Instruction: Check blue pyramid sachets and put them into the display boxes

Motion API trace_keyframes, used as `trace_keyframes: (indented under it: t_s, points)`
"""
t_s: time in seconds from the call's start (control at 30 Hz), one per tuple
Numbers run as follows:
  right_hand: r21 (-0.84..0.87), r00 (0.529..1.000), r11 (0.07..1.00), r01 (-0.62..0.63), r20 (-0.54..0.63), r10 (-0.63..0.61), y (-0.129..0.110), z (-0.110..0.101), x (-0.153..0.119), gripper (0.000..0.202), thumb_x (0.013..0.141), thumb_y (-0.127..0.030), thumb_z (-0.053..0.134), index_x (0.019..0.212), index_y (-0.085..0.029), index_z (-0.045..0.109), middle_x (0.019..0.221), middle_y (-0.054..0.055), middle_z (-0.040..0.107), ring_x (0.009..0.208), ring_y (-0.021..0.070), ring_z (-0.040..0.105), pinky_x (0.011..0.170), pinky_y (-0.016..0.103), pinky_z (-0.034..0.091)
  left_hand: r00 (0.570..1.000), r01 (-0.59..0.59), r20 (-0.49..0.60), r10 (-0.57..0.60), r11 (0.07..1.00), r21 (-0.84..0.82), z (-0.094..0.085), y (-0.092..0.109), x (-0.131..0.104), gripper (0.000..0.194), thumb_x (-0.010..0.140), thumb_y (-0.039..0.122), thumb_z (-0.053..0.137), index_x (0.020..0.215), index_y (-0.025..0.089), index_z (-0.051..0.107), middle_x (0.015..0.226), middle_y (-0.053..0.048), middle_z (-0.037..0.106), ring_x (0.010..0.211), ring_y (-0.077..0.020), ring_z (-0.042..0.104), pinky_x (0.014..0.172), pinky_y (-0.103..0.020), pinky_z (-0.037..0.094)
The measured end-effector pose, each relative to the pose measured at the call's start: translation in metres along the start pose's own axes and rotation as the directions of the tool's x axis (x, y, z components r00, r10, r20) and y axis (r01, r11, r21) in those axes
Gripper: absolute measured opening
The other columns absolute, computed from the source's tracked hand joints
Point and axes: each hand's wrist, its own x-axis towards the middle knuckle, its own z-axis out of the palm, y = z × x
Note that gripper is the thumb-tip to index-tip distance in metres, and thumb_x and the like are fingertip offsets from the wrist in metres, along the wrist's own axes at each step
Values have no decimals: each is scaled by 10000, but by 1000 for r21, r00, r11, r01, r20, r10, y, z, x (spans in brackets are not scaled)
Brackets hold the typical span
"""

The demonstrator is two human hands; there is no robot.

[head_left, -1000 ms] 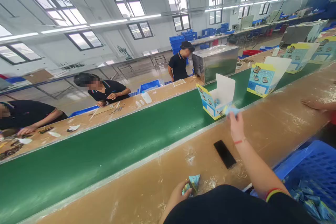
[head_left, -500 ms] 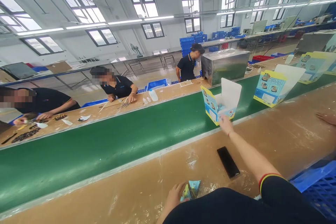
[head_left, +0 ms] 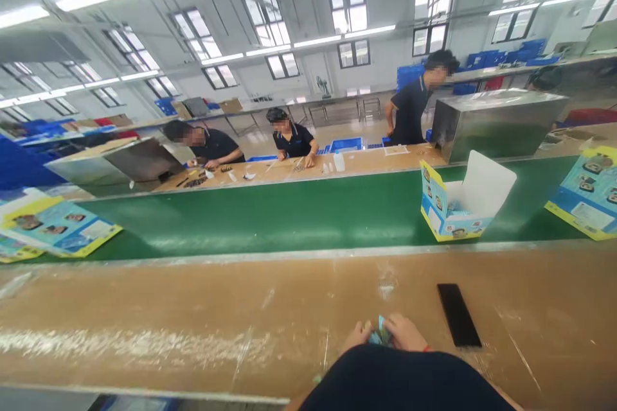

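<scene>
Close to my body, low in the head view, my left hand (head_left: 357, 335) and my right hand (head_left: 405, 332) are together at the near part of the table. Between them are small blue-green packets (head_left: 382, 329). The fingers of my right hand close on one packet, whose pointed tip sticks up. My left hand's fingers curl against the packets from the other side. My torso hides part of both hands. An open blue and yellow printed box (head_left: 456, 226) stands on the green belt with its white lid raised; small blue packets lie inside.
A black phone (head_left: 459, 314) lies on the brown tabletop (head_left: 193, 295), right of my hands. More printed boxes (head_left: 588, 192) stand on the green conveyor belt (head_left: 289, 212). Three people work across the belt, near a white bottle (head_left: 339, 161) and a metal housing (head_left: 491, 125).
My right hand has drawn back from the open box to the packets beside my left hand. The view has swung left, bringing in boxes at the left end of the belt.
</scene>
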Motion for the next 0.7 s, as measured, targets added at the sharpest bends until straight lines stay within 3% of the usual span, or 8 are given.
trace_keyframes:
  t_s: [0.13,0.27,0.33,0.37,0.43,0.47,0.57,0.7]
  points:
    - [11,976,995,-97,196,93,15,-12,18,132,637,-205,690,625,-254,568,683,31,617,649,212,645,588,332,518,958,74,-248,-143,961,-268,-4,-10,17,334,584,428,671,860,242,636,862,-77,620,945,-327,661,870,-478,485]
    - [-38,937,957,-289,193,291,50,-28,45,176,739,-361,642,757,-236,519,687,1,596,627,184,600,605,321,527,882,81,-362,-303,852,-517,-22,-26,46,504,617,545,688,969,198,592,834,-50,626,788,-223,645,736,-367,531]
    - [-28,930,941,-336,145,337,54,-47,59,271,766,-412,637,909,-208,530,795,25,635,692,188,625,652,327,542,844,52,-398,-361,792,-608,-35,-35,54,585,595,587,706,1008,192,579,846,-36,628,720,-172,629,688,-312,530]
    - [-8,939,942,-337,69,336,51,-59,64,346,785,-432,628,1010,-193,520,903,57,652,773,198,643,710,342,551,830,36,-407,-382,764,-644,-41,-38,55,602,590,600,711,1011,191,577,851,-32,631,715,-159,631,687,-298,531]
    - [43,938,973,-226,-260,229,34,-85,71,475,809,-458,639,1163,-172,502,1100,121,642,927,231,655,815,389,547,813,10,-409,-414,712,-702,-51,-43,53,590,603,637,692,966,186,579,826,-27,634,710,-152,644,690,-290,536]
    - [34,931,987,-159,-326,162,23,-98,72,498,815,-462,650,1193,-173,507,1158,136,631,997,249,649,872,415,535,810,0,-403,-426,687,-726,-53,-43,50,576,621,659,670,934,184,580,803,-27,635,709,-157,654,688,-293,538]
    - [15,970,999,-47,-237,49,-11,-124,63,392,838,-405,680,1155,-195,583,1145,120,670,1047,270,660,941,455,519,808,-27,-387,-444,629,-777,-53,-41,38,561,653,670,648,924,183,585,805,-37,651,729,-168,672,683,-298,538]
    - [103,946,995,-6,-322,39,-32,-130,43,384,851,-272,698,1209,-212,572,1284,140,640,1195,296,622,997,506,511,815,-71,-394,-425,602,-796,-41,-32,25,626,543,515,814,1032,201,580,984,-49,668,853,-163,664,741,-274,523]
